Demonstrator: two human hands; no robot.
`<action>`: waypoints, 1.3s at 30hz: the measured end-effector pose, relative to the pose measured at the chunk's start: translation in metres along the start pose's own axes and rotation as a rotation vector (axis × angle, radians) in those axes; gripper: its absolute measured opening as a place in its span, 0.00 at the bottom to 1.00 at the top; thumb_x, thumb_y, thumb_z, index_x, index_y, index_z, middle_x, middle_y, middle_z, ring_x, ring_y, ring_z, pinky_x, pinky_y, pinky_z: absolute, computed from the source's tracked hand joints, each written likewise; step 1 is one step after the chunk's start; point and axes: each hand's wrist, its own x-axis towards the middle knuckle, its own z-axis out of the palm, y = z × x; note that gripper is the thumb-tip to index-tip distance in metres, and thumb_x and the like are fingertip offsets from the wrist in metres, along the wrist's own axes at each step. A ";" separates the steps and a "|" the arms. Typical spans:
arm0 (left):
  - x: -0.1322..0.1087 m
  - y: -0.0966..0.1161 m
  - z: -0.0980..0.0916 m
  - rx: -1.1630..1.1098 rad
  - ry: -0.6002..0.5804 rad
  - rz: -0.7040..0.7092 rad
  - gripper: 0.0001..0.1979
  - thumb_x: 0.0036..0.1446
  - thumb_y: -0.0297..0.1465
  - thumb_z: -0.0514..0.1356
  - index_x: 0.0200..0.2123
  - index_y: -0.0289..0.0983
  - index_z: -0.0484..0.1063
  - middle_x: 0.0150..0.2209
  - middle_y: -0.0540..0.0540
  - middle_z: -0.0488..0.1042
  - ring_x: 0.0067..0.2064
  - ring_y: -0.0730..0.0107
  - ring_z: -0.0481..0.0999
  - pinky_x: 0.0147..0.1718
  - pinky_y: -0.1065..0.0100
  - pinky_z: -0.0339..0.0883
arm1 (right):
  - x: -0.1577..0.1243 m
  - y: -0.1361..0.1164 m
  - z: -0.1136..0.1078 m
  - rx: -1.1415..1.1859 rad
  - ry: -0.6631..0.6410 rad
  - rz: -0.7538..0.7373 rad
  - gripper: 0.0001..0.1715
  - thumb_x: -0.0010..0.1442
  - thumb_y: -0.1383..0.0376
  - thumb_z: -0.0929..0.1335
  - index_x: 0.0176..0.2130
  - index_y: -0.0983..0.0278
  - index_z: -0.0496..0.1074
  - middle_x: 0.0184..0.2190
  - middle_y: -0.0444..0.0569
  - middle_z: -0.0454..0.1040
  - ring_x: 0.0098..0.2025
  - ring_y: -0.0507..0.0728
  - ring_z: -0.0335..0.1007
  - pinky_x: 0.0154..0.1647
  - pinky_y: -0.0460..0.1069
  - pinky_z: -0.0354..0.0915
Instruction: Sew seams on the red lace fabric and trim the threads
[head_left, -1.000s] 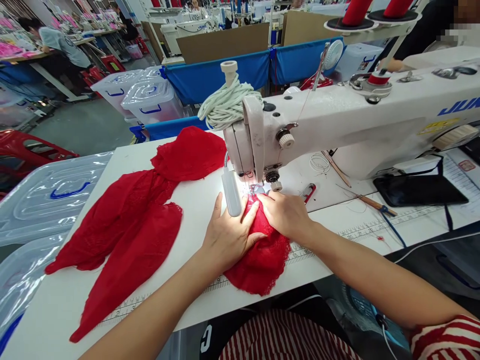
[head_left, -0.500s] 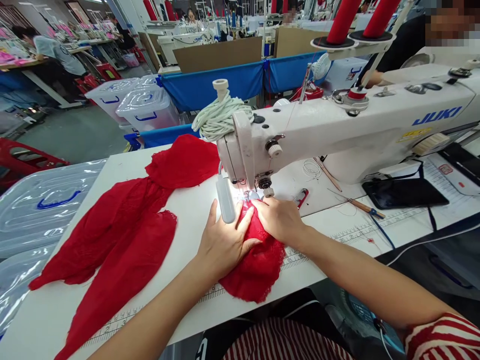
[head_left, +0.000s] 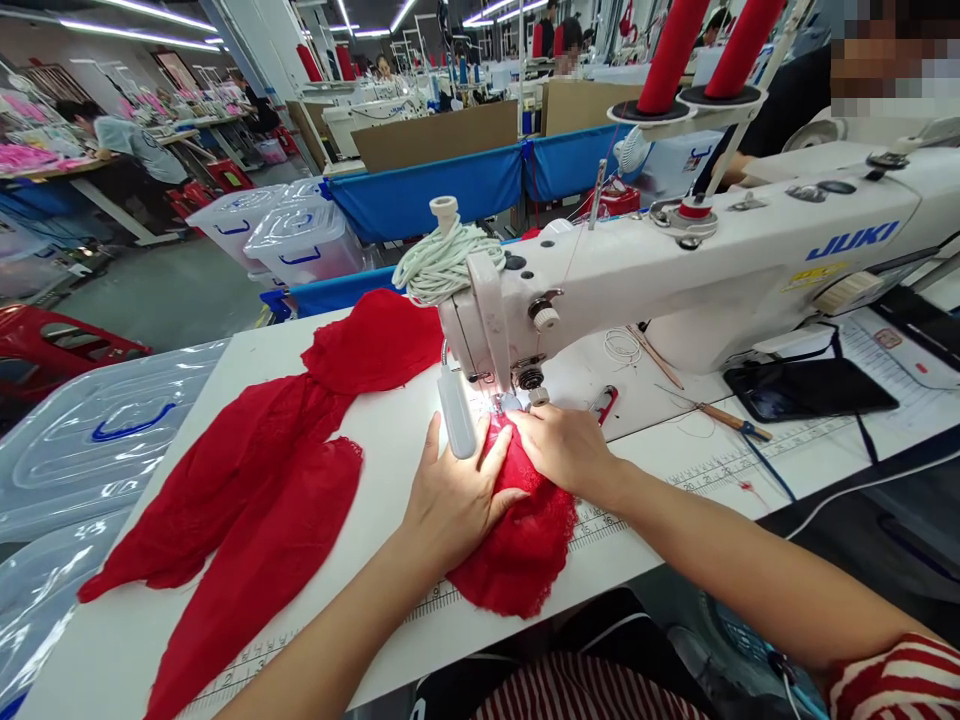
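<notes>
My left hand [head_left: 454, 497] lies flat with spread fingers on a small piece of red lace [head_left: 525, 545] at the needle of a white sewing machine [head_left: 675, 270]. My right hand [head_left: 566, 447] presses on the same piece from the right, fingers together and pointing toward the presser foot [head_left: 504, 403]. The lace runs from under the foot to the table's front edge. A lamp bar [head_left: 456, 420] sits just left of the needle.
A long pile of red lace [head_left: 255, 480] lies on the white table [head_left: 360, 400] to the left. Red-handled snips [head_left: 604, 402], an awl [head_left: 720, 415] and a black phone [head_left: 810, 388] lie to the right. Clear lidded bins [head_left: 97, 430] stand at the left. Other people work at tables behind.
Both hands stay pressed on the small lace piece at the needle. The view has tilted and shifted slightly; the hands and fabric keep almost the same place.
</notes>
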 end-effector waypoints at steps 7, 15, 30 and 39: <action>0.000 -0.001 0.001 0.008 0.054 0.035 0.30 0.62 0.48 0.46 0.58 0.33 0.62 0.58 0.32 0.65 0.58 0.45 0.65 0.57 0.40 0.48 | 0.000 0.001 -0.001 -0.020 0.023 -0.015 0.17 0.63 0.64 0.57 0.45 0.57 0.71 0.33 0.46 0.73 0.29 0.53 0.69 0.23 0.48 0.46; -0.001 -0.001 0.002 -0.003 0.063 0.053 0.30 0.62 0.47 0.46 0.59 0.32 0.61 0.59 0.31 0.64 0.58 0.45 0.65 0.56 0.40 0.48 | -0.001 0.002 0.003 -0.019 0.021 -0.024 0.16 0.63 0.65 0.58 0.44 0.59 0.72 0.32 0.48 0.73 0.29 0.54 0.69 0.23 0.48 0.42; -0.002 -0.003 0.002 0.023 0.032 0.034 0.31 0.61 0.49 0.44 0.60 0.37 0.60 0.60 0.35 0.63 0.57 0.46 0.67 0.58 0.37 0.42 | 0.000 0.000 0.000 -0.006 -0.006 -0.024 0.17 0.63 0.65 0.58 0.46 0.59 0.71 0.34 0.48 0.74 0.31 0.54 0.70 0.24 0.48 0.49; -0.001 -0.002 -0.003 0.023 -0.016 0.020 0.30 0.62 0.48 0.42 0.60 0.37 0.59 0.60 0.35 0.63 0.57 0.47 0.66 0.58 0.38 0.42 | 0.001 -0.001 -0.001 -0.033 -0.015 -0.012 0.17 0.62 0.65 0.57 0.43 0.59 0.72 0.33 0.48 0.74 0.29 0.54 0.69 0.24 0.48 0.49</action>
